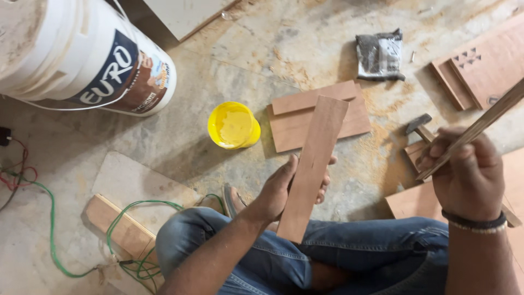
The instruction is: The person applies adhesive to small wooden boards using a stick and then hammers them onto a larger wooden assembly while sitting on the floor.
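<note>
Plywood strip [314, 164] gripped edge-on by the left hand [284, 188], thin wooden slat [480, 127] pinched in the closed right hand [464, 172].
Its long axis is tilted slightly right, pointing away over the knees, above a dusty stone floor [180, 136] strewn with plywood offcuts [305, 117], a yellow cup [233, 125] and a white bucket [82, 52].

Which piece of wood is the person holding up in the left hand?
The long narrow plank, gripped by the left hand. The other flat boards lie on the floor.
</note>
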